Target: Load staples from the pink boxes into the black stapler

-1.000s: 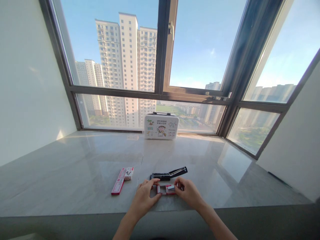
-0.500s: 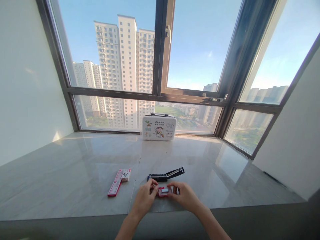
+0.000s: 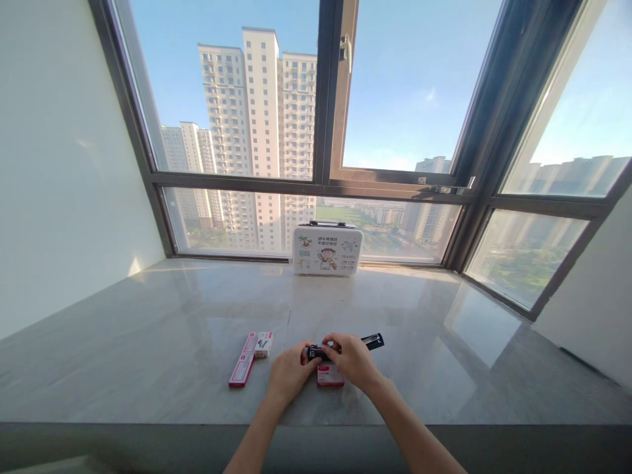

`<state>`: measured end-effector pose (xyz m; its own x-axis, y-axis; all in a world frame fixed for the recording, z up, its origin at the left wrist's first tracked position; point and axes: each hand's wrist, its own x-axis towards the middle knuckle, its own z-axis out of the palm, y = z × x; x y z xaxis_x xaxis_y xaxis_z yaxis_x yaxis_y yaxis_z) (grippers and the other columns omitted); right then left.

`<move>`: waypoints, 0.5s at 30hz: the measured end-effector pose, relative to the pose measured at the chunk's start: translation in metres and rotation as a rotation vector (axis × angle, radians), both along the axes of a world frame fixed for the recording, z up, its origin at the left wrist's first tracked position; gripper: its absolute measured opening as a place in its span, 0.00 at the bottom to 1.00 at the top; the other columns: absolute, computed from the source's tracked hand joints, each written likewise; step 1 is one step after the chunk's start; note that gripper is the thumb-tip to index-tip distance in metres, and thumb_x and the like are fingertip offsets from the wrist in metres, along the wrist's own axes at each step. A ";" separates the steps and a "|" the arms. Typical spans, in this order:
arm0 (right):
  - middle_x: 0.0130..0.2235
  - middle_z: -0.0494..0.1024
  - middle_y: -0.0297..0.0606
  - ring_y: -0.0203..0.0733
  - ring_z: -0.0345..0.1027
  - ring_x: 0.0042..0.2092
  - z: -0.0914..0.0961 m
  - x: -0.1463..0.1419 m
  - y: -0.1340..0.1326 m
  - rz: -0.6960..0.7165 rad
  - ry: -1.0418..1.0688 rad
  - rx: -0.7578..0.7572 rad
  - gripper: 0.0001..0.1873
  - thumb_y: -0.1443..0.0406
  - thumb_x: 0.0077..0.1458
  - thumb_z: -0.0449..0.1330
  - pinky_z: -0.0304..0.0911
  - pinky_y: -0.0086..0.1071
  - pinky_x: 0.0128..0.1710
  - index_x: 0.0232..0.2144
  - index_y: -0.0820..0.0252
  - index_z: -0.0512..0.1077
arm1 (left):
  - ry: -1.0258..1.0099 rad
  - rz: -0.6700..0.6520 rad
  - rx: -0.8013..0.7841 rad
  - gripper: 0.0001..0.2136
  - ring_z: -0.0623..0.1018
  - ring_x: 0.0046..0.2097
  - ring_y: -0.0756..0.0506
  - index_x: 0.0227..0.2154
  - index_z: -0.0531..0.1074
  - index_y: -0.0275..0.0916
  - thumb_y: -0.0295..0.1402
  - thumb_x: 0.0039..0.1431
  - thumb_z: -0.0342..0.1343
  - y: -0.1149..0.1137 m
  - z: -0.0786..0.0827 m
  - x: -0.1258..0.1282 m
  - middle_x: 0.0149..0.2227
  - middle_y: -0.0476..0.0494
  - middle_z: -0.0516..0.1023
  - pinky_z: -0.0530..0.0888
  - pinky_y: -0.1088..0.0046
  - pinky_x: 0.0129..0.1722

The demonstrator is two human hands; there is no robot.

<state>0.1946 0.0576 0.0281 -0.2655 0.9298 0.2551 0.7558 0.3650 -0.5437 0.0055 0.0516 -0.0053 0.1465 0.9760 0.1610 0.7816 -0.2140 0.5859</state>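
Bright daylight comes through the dark-framed window (image 3: 322, 99) behind a grey marble-patterned windowsill (image 3: 172, 329), with pale apartment towers (image 3: 261, 105) and blue sky outside. At the sill's back edge, against the glass, stands a white case (image 3: 327, 253) with a dark handle on top (its front carries a cartoon figure and the word TRAVEL). Toward the middle of the front edge lies a black stapler (image 3: 316, 353), opened out, its top arm (image 3: 374, 341) sticking out to the right past the knuckles. The left hand (image 3: 292, 372) has its thumb and fingers clamped on the stapler's left end. The right hand (image 3: 353, 359) bends over the middle of the stapler, thumb and forefinger close together (whether they pinch anything, I cannot tell). Just in front of the stapler, nearer the front edge, a red staple box (image 3: 330, 376) lies flat between the wrists. Left of the hands, slim pink-and-white packaging (image 3: 241, 370) lies slanted toward the sill's front edge, and a small white-and-pink staple carton (image 3: 263, 345) sits against its far end.
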 end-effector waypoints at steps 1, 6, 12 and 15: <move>0.30 0.79 0.34 0.40 0.70 0.34 0.002 -0.002 0.005 0.006 -0.014 -0.012 0.12 0.56 0.61 0.59 0.53 0.29 0.34 0.42 0.52 0.79 | -0.001 0.003 -0.003 0.15 0.77 0.34 0.45 0.46 0.73 0.47 0.46 0.59 0.55 0.000 0.001 0.000 0.30 0.51 0.77 0.58 0.73 0.30; 0.29 0.79 0.34 0.40 0.70 0.33 0.001 -0.006 0.016 0.058 -0.044 -0.050 0.13 0.55 0.59 0.60 0.52 0.29 0.32 0.40 0.53 0.79 | 0.001 0.019 -0.012 0.14 0.77 0.34 0.45 0.45 0.74 0.47 0.45 0.60 0.55 -0.001 0.001 0.000 0.31 0.50 0.78 0.59 0.73 0.31; 0.29 0.77 0.34 0.41 0.69 0.34 -0.004 0.000 0.011 -0.046 -0.095 0.005 0.13 0.54 0.57 0.63 0.49 0.30 0.32 0.40 0.55 0.77 | -0.013 0.024 -0.004 0.15 0.77 0.35 0.45 0.44 0.74 0.45 0.47 0.60 0.54 -0.001 0.000 -0.002 0.31 0.48 0.77 0.59 0.74 0.31; 0.28 0.76 0.34 0.40 0.67 0.33 -0.008 -0.003 0.002 -0.033 -0.088 -0.007 0.12 0.56 0.59 0.61 0.48 0.30 0.31 0.38 0.56 0.76 | -0.025 0.008 0.000 0.15 0.76 0.34 0.45 0.44 0.74 0.46 0.48 0.60 0.54 -0.001 0.000 -0.002 0.30 0.50 0.77 0.59 0.74 0.31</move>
<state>0.1915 0.0594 0.0204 -0.2557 0.9401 0.2253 0.8121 0.3354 -0.4775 0.0033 0.0502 -0.0055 0.1350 0.9770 0.1651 0.7681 -0.2084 0.6055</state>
